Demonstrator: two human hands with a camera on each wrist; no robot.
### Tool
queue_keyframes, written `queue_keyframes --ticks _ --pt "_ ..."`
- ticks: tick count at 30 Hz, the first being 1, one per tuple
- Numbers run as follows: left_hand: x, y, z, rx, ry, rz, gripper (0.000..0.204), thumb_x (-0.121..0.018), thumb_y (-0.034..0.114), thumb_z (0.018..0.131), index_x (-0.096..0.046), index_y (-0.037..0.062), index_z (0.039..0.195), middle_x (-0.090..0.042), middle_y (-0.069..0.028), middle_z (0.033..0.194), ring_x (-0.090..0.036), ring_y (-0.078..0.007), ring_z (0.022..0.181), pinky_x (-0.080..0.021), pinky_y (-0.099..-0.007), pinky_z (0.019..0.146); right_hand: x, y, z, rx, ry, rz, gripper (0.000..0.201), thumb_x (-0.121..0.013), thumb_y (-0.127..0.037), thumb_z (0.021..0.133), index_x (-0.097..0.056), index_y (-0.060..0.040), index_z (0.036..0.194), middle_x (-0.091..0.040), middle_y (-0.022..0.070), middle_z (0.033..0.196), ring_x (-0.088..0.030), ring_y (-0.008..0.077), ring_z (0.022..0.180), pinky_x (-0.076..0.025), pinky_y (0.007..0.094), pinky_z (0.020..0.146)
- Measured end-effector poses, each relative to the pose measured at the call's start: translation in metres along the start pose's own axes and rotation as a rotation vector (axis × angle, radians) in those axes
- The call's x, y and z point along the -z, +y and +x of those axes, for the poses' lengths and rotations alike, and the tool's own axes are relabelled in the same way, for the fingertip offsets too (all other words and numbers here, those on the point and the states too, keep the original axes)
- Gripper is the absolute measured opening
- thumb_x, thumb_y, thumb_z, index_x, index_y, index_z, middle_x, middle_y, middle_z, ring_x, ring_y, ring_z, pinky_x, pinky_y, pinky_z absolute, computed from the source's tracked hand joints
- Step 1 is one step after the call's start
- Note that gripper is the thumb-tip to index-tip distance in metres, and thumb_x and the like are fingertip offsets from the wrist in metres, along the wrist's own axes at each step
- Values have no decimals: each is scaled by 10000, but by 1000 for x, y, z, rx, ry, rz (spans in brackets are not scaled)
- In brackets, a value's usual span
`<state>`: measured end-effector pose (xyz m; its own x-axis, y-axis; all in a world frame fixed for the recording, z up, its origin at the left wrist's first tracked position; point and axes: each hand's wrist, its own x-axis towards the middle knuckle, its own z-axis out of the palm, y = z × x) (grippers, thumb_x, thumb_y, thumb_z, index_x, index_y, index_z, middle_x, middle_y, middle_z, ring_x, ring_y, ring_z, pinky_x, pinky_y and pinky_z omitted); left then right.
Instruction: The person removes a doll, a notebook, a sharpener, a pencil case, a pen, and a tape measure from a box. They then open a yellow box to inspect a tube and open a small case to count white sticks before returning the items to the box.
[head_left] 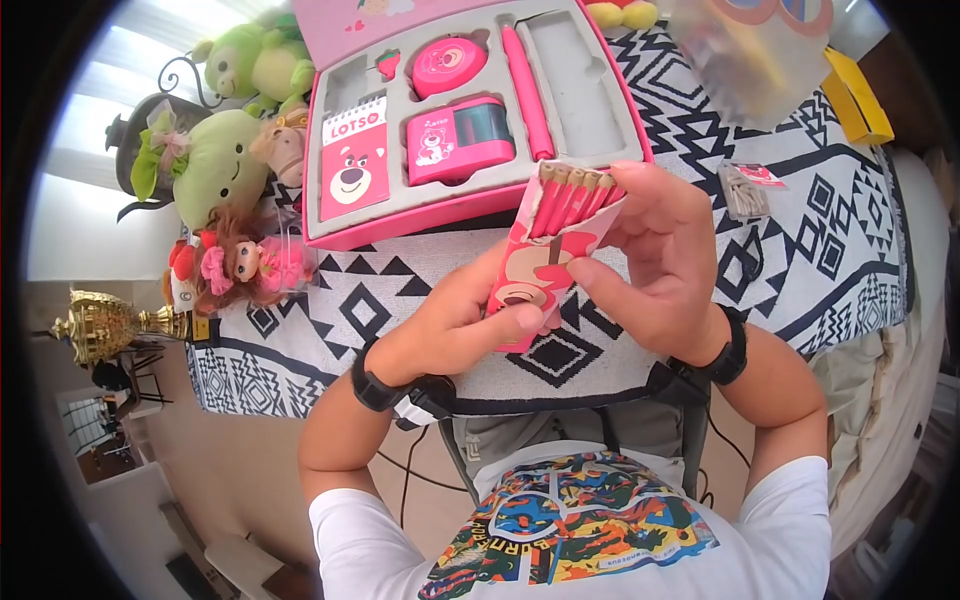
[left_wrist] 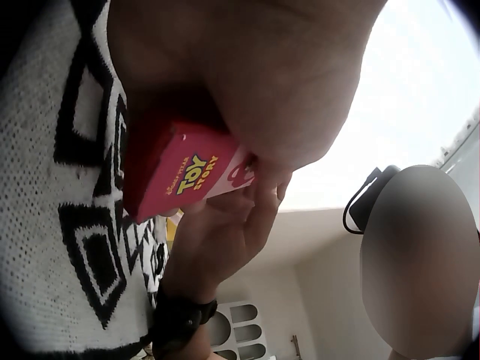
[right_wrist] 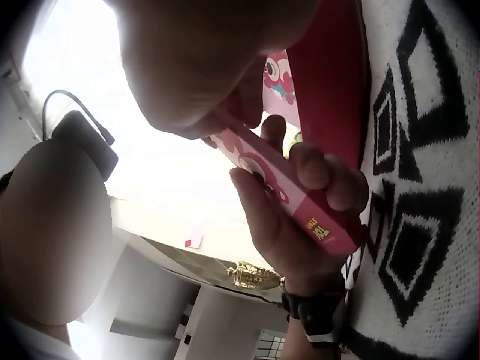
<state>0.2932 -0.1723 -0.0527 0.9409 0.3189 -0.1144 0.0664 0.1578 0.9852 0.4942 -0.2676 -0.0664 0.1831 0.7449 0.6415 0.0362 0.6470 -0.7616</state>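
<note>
A pink cardboard pencil box (head_left: 535, 265) with a bear face is held up over the table's near side, its top open. Several pink pencils (head_left: 572, 198) stand in it, their tan ends showing at the opening. My left hand (head_left: 455, 315) grips the lower part, thumb across the front. At the upper right corner my right hand (head_left: 665, 260) holds the box, thumb on the front and index finger by the pencil ends. In the left wrist view the box's lower end (left_wrist: 187, 169) carries "Toy Story" lettering. The right wrist view shows left fingers (right_wrist: 311, 165) wrapped around it.
Behind the hands lies an open pink stationery set (head_left: 335, 237) with a notepad (head_left: 354, 175), sharpener (head_left: 460, 140), round case (head_left: 448, 66) and pen (head_left: 527, 90). Plush toys (head_left: 220, 165), a doll (head_left: 255, 262) and a gold trophy (head_left: 95, 328) stand left. A small packet (head_left: 745, 192) lies right.
</note>
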Motion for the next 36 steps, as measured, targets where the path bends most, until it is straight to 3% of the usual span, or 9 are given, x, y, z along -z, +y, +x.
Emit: queue_keyframes --ticks 5,7,11,13,23,29,36 --pt "6 -6 2 9 -75 62 437 -648 261 996 -532 4 1331 -666 -113 1101 -679 -210 1015 -539 -346 876 5 0 0 -6 49 -29 608 -686 88 905 -408 -14 1436 -613 123 1212 -698 180 1027 -583 313 878" --pt "5 -5 1 131 -49 -69 411 -635 237 1004 -533 2 1326 -663 -111 1096 -691 -220 978 -547 -355 863 6 -2 -1 -93 85 -17 567 -664 72 929 -416 -16 1431 -627 123 1191 -692 175 1033 -577 316 891" --pt "5 -6 2 134 -61 -138 411 -628 227 1008 -530 -3 1335 -665 -114 1105 -696 -226 960 -552 -360 850 7 -4 2 -116 87 17 533 -650 56 946 -424 -13 1424 -641 128 1177 -687 175 1041 -569 317 903" --pt "6 -6 2 143 -93 -148 398 -629 253 1030 -518 35 1344 -638 -60 1114 -670 -142 963 -539 -289 847 8 -4 2 -143 89 9 502 -643 49 952 -442 -10 1408 -647 133 1180 -687 181 1052 -564 321 914" --pt "4 -3 4 186 -75 -164 375 -608 245 1040 -518 38 1339 -644 -51 1099 -658 -134 939 -533 -284 833 10 1 2 -139 94 -3 494 -642 63 941 -459 -9 1394 -651 120 1185 -687 172 1052 -556 316 914" --pt "9 1 4 192 -136 -234 366 -602 216 1041 -511 18 1335 -643 -59 1074 -661 -148 942 -539 -295 839 9 4 3 -124 105 58 566 -644 11 957 -419 -9 1476 -653 113 1165 -687 156 1013 -547 306 897" --pt "10 4 2 249 -110 -285 392 -609 226 1029 -526 -3 1338 -669 -98 1044 -682 -179 893 -562 -321 801 10 3 2 -170 45 2 570 -629 -14 970 -431 -7 1505 -611 130 1312 -670 166 1084 -550 315 934"
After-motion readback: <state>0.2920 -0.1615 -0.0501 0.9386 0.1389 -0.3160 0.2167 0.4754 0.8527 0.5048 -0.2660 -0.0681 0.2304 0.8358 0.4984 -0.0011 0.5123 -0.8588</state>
